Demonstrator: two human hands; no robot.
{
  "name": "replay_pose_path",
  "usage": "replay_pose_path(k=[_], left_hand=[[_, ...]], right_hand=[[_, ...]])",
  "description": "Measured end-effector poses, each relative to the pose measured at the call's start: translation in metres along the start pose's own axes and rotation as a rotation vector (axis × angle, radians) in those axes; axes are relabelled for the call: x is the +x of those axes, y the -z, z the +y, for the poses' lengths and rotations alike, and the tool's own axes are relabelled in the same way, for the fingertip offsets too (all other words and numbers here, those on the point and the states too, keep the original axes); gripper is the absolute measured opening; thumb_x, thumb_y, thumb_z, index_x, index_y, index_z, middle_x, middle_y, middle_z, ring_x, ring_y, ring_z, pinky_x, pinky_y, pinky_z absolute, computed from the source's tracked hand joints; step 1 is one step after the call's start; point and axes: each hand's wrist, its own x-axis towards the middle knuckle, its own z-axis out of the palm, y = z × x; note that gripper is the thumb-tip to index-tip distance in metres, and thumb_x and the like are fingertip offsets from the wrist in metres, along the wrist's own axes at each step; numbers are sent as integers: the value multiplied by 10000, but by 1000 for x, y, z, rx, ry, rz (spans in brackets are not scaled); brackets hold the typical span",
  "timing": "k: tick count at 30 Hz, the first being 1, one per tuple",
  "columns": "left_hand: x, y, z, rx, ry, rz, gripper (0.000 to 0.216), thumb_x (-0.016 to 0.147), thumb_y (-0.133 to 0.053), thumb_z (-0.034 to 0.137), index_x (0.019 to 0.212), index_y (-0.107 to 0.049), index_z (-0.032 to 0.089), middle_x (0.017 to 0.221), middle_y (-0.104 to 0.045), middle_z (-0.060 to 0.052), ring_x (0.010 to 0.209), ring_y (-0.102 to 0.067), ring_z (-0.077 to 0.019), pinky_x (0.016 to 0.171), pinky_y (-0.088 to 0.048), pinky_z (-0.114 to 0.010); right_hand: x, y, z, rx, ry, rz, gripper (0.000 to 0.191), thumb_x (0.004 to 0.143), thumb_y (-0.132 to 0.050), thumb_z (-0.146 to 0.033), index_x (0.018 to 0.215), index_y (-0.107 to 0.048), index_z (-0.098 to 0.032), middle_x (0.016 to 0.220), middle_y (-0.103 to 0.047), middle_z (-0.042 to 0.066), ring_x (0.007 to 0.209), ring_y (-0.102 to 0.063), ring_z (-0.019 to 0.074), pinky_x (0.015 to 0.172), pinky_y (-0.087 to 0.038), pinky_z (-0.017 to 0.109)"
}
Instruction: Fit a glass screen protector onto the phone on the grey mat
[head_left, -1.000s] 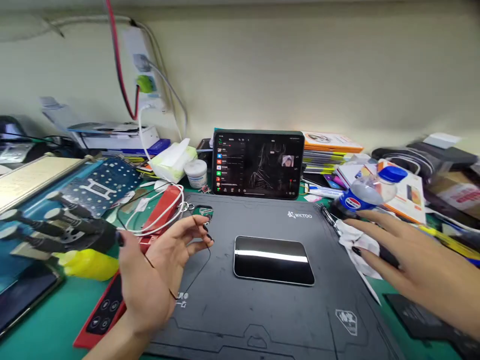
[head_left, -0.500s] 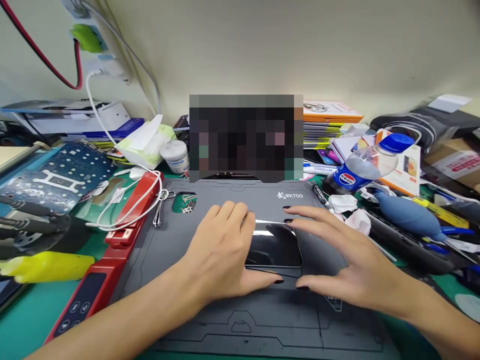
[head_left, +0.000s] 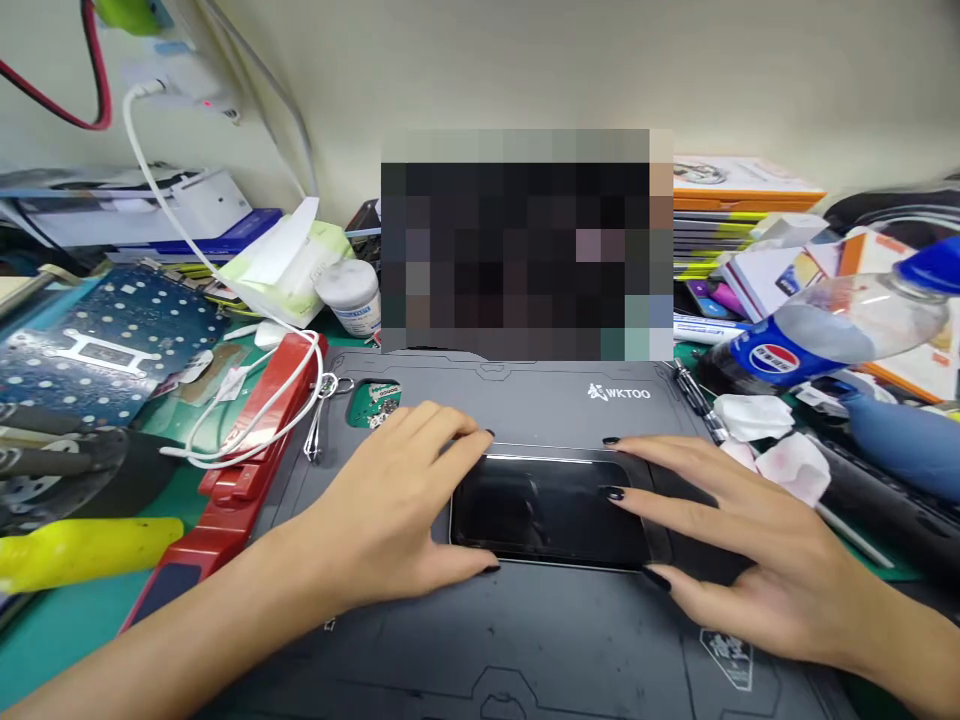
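Observation:
A smartphone [head_left: 547,515] with a dark, glossy screen lies lengthwise on the grey work mat [head_left: 540,400]. My left hand [head_left: 397,500] grips its left end, the thumb along the near edge and the curled fingers at the far edge. At the other end, my right hand [head_left: 757,540] holds the phone between the thumb on the near edge and a finger at the far edge. Another right fingertip rests on the screen. The phone's right end is partly hidden by this hand.
A red tool [head_left: 255,430] with a looped white cable lies left of the mat, near a yellow bottle [head_left: 97,550]. Small metal keys [head_left: 319,425] sit by the mat's cut-out. On the right are a Pepsi bottle [head_left: 780,350], crumpled tissues [head_left: 787,465] and a blue blower [head_left: 907,440].
My right hand has closed in on the phone's right end, a fingertip now on the screen. My left hand has shifted towards the left end, baring more screen. The view has moved closer.

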Motion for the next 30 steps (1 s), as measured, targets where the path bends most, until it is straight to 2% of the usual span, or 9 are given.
replay_pose_path(k=[7, 15, 20, 25, 30], left_hand=[[-10, -3, -7, -203, 127, -96, 650, 724, -888, 373, 1257, -603, 133, 1217, -641, -111, 1069, -621, -274, 913, -557, -448], [-9, -3, -15, -185, 113, -127, 610, 714, -878, 348, 1221, -626, 121, 1218, -634, -127, 1050, -634, -296, 863, -583, -462], [-9, -1, -14, -181, 138, -157, 542, 726, -863, 347, 1176, -654, 128, 1207, -635, -130, 1040, -636, -302, 835, -595, -459], [-10, -1, -13, -184, 138, -154, 535, 718, -869, 343, 1164, -653, 140, 1208, -631, -124, 1034, -629, -291, 826, -597, -440], [-11, 0, -13, -182, 150, -158, 475, 722, -852, 305, 1127, -654, 156, 1206, -623, -106, 1030, -636, -270, 830, -597, -414]], right_hand=[[-2, -3, 3, 32, 2, -20, 357, 848, -627, -131, 1180, -697, -243, 1313, -669, 126, 1150, -699, 277, 901, -647, 412], [0, -7, 4, 32, 15, -58, 344, 851, -621, -168, 1176, -689, -258, 1325, -664, 103, 1162, -670, 266, 937, -625, 434], [-10, -10, 6, 63, -11, -87, 423, 829, -651, -160, 1241, -673, -251, 1438, -602, 103, 1274, -602, 279, 1050, -553, 482], [-5, -10, 5, 39, 10, -85, 365, 813, -664, -154, 1162, -710, -252, 1338, -670, 92, 1192, -644, 262, 985, -581, 441], [-4, -11, 5, 22, 17, -96, 342, 836, -661, -164, 1169, -705, -230, 1355, -665, 110, 1243, -625, 267, 1025, -552, 469]])
